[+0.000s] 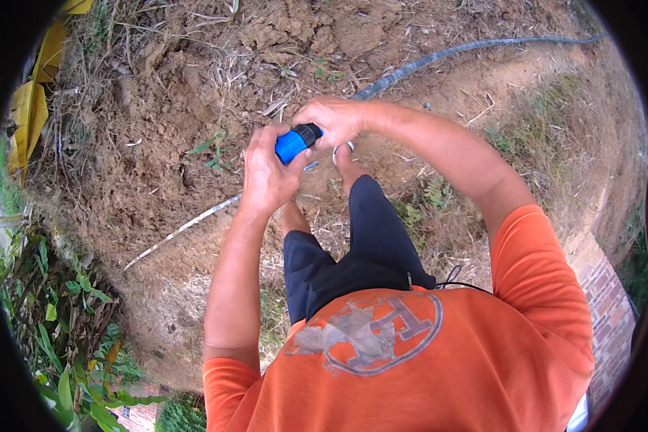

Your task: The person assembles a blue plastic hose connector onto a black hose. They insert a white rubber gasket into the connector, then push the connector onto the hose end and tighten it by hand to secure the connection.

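A pipe coupling (pixel 291 146) with a bright blue body and a black ribbed collar is held out in front of me. My left hand (pixel 266 169) is closed around the blue body from the near left. My right hand (pixel 333 119) wraps the black collar end from above and the right, its fingertips partly hidden. Beyond the right wrist, a dark grey pipe (pixel 439 57) lies on the soil and curves away to the far right. Whether it meets the coupling is hidden by the hand.
Rough brown soil (pixel 173 144) slopes around my feet, with dry grass and small weeds. A pale thin stick (pixel 183 227) lies left of my legs. Leafy plants (pixel 65 317) border the left, yellow leaves (pixel 29 119) the far left. A brick surface (pixel 605 309) is at lower right.
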Demonstrator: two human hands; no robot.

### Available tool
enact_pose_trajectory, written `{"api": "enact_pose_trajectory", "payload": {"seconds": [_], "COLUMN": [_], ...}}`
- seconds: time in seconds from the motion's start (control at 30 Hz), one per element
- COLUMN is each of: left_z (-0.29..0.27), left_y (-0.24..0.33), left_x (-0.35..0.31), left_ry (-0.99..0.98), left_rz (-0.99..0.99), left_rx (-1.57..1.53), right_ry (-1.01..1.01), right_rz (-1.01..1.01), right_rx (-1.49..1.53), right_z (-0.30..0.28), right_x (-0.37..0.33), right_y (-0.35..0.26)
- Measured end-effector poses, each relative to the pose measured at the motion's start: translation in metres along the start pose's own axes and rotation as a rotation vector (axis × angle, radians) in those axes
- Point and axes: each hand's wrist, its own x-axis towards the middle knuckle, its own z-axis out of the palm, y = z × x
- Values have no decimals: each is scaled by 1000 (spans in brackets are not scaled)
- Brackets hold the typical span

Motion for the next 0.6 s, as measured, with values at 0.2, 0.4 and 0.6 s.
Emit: {"api": "enact_pose_trajectory", "payload": {"seconds": [0.2, 0.4, 0.6], "left_z": [11, 12, 13], "left_y": [-11, -1, 2], "left_x": [-5, -19, -18], "left_ry": [-142, 24, -61], "left_rz": [-1002, -456, -696], "left_rx": [-1013, -540, -599], "right_ry": [338, 287, 313], "right_rz": [-224, -145, -128], "right_rx": [-218, -160, -171], "right_z": [35, 34, 38], "right_x": [-3, -4, -3], "right_y": [14, 17, 17]}}
